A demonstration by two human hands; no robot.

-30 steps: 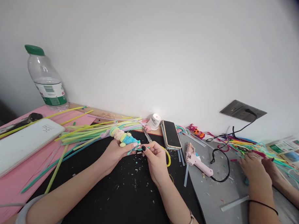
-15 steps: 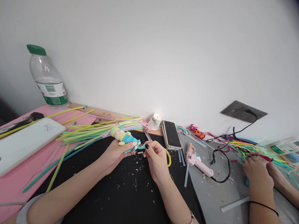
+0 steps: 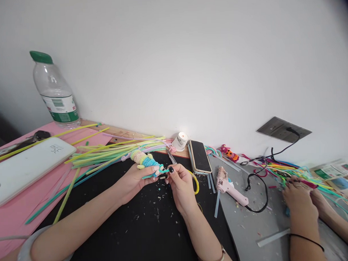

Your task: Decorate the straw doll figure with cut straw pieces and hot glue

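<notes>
A black mat [image 3: 123, 235] lies before a pale wall [image 3: 171, 62]. Above the mat's far part, your left hand [image 3: 134, 182], angled inward, has its fingers wrapped around a pastel figure [image 3: 148, 162]; your right hand [image 3: 181, 185], angled from near right, pinches its teal strand [image 3: 164, 171]. Far left stands a capped bottle [image 3: 56, 87], contents unclear.

"What lies around that rectangular black-screened smartphone [image 3: 200, 156]?"

"Just left of the phone, a small white tapered cup [image 3: 180, 142]; far left of it, a clear plastic bottle with a green cap [image 3: 56, 92], and a flat white oblong power bank [image 3: 32, 169] on a pink sheet [image 3: 11, 223]"

"And right of the phone?"

"Well apart, a grey rectangular wall socket [image 3: 272, 128] holding a black plug [image 3: 291, 130]"
</notes>
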